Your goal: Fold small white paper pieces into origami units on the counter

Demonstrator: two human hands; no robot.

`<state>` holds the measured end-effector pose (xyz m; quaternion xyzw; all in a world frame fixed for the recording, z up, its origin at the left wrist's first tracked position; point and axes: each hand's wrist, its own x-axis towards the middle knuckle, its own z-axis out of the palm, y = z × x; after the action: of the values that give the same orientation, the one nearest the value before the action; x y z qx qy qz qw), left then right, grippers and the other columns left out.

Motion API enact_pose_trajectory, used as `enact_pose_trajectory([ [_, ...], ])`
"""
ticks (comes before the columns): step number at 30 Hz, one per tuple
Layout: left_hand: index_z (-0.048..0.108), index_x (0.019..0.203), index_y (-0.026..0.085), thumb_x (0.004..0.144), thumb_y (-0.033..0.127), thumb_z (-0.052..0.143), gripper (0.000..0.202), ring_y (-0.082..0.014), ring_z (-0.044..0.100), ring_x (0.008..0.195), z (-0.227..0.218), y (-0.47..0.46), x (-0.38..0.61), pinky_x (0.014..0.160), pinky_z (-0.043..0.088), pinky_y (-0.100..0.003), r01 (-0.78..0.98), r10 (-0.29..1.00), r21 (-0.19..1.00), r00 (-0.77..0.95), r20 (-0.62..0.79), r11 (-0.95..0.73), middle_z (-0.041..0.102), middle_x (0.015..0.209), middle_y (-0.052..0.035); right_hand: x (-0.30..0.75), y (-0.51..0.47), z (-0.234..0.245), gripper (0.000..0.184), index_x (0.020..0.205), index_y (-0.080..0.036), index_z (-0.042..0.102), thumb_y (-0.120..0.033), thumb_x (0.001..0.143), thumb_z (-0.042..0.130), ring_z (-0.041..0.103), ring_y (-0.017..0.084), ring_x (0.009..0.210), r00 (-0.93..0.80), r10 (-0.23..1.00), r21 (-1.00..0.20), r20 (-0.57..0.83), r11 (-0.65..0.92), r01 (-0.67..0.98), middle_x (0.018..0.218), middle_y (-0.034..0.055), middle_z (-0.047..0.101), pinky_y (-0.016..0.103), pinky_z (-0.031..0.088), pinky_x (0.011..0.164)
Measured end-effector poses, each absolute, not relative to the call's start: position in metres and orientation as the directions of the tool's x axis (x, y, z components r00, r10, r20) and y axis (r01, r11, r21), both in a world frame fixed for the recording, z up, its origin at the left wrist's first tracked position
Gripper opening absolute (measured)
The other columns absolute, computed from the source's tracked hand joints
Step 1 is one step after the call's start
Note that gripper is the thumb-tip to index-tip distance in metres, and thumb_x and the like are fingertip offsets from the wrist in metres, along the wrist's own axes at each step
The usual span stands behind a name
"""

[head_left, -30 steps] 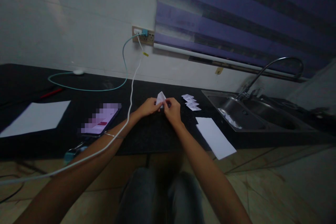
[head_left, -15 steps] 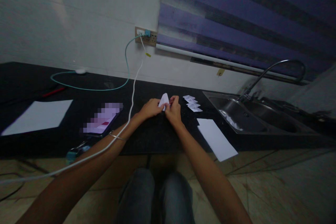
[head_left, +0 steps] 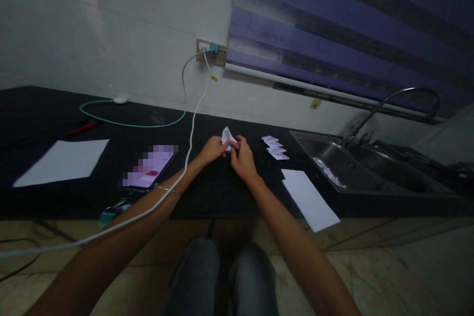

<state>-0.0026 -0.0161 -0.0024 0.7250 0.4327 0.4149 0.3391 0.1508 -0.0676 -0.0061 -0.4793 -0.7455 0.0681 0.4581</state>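
Note:
A small piece of folded white paper is held up between my two hands over the black counter. My left hand pinches its left side with thumb and fingers. From the right, my right hand grips the lower right part, its fingertips pressed to the paper. The fingers cover the lower folds. Right of my hands lies an overlapping row of several small folded paper pieces. Closer to the front edge, white paper strips are stacked slightly askew.
At left are a larger white sheet, a phone and a watch-like item. A white cable runs from the wall outlet across my left forearm. A steel sink with a faucet is on the right.
The folded paper has turned between my fingers, and its flaps now spread apart with a sharper peak. My right fingers have shifted on it. The whole view has moved slightly.

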Motion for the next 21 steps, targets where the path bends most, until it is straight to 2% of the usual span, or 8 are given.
enact_pose_trajectory([
  [3,0.066,0.073,0.01,0.088,0.036,0.059,0.031,-0.0104,0.051,0.045,0.0,-0.017,-0.003,0.045,0.036,-0.02,0.176,0.92,0.94,0.32,0.227,-0.293,0.062,0.058,-0.0024,0.148,-0.071,-0.005,0.053,0.142,-0.011,0.044,-0.014,0.089,0.048,0.055,0.033,0.128,-0.201,0.754,-0.422,0.626,0.544,0.725,0.143,0.0224,0.054,0.052,0.042,0.11],
  [7,0.066,0.08,0.011,0.083,0.044,0.068,0.034,-0.0083,0.049,0.047,0.001,-0.02,0.001,0.043,0.036,-0.018,-0.01,0.905,0.979,0.379,0.194,-0.206,0.058,0.061,0.0006,0.145,-0.076,-0.002,0.061,0.15,-0.009,0.036,-0.015,0.09,0.046,0.046,0.036,0.137,-0.222,0.773,-0.361,0.594,0.503,0.785,0.146,0.0241,0.05,0.06,0.034,0.115],
  [10,0.065,0.082,0.012,0.085,0.054,0.066,0.043,-0.0081,0.047,0.046,0.0,-0.021,0.003,0.041,0.034,-0.018,-0.025,0.912,0.979,0.36,0.199,-0.204,0.057,0.061,0.0005,0.141,-0.08,0.0,0.066,0.155,-0.007,0.028,-0.016,0.092,0.044,0.043,0.035,0.14,-0.231,0.793,-0.34,0.563,0.477,0.811,0.148,0.0247,0.048,0.06,0.031,0.117],
  [13,0.063,0.08,0.012,0.088,0.056,0.063,0.044,-0.0086,0.047,0.044,0.0,-0.019,0.002,0.041,0.036,-0.019,0.013,0.934,0.965,0.254,0.251,-0.263,0.057,0.059,0.0001,0.138,-0.082,0.001,0.062,0.155,-0.011,0.031,-0.018,0.095,0.041,0.041,0.033,0.142,-0.273,0.776,-0.328,0.569,0.518,0.79,0.155,0.0212,0.042,0.059,0.029,0.118],
  [15,0.061,0.076,0.013,0.091,0.054,0.061,0.043,-0.0093,0.048,0.044,0.0,-0.018,0.001,0.042,0.037,-0.02,0.045,0.933,0.946,0.189,0.306,-0.32,0.058,0.059,-0.0005,0.138,-0.082,0.001,0.057,0.153,-0.015,0.036,-0.019,0.096,0.04,0.041,0.032,0.143,-0.292,0.751,-0.353,0.593,0.568,0.744,0.157,0.0188,0.041,0.057,0.029,0.119],
  [17,0.061,0.074,0.014,0.094,0.051,0.057,0.043,-0.0099,0.049,0.044,0.001,-0.017,0.0,0.043,0.037,-0.02,0.088,0.92,0.925,0.173,0.35,-0.369,0.059,0.058,-0.0015,0.14,-0.079,0.001,0.056,0.151,-0.015,0.036,-0.021,0.096,0.042,0.044,0.03,0.141,-0.258,0.725,-0.433,0.638,0.615,0.659,0.152,0.0187,0.048,0.054,0.031,0.119],
  [19,0.061,0.074,0.014,0.098,0.047,0.051,0.042,-0.0108,0.05,0.044,0.003,-0.017,0.002,0.044,0.037,-0.021,0.123,0.909,0.908,0.178,0.377,-0.401,0.061,0.058,-0.0028,0.144,-0.075,0.001,0.056,0.15,-0.016,0.033,-0.023,0.095,0.045,0.05,0.027,0.136,-0.141,0.712,-0.548,0.688,0.637,0.542,0.139,0.0173,0.06,0.05,0.036,0.116],
  [21,0.062,0.075,0.013,0.101,0.043,0.044,0.043,-0.0121,0.052,0.046,0.004,-0.017,0.003,0.046,0.038,-0.022,0.152,0.903,0.897,0.191,0.384,-0.414,0.063,0.06,-0.0039,0.149,-0.069,0.001,0.055,0.146,-0.016,0.036,-0.027,0.094,0.05,0.056,0.024,0.128,0.067,0.717,-0.666,0.694,0.603,0.44,0.131,0.0153,0.065,0.047,0.04,0.112],
])
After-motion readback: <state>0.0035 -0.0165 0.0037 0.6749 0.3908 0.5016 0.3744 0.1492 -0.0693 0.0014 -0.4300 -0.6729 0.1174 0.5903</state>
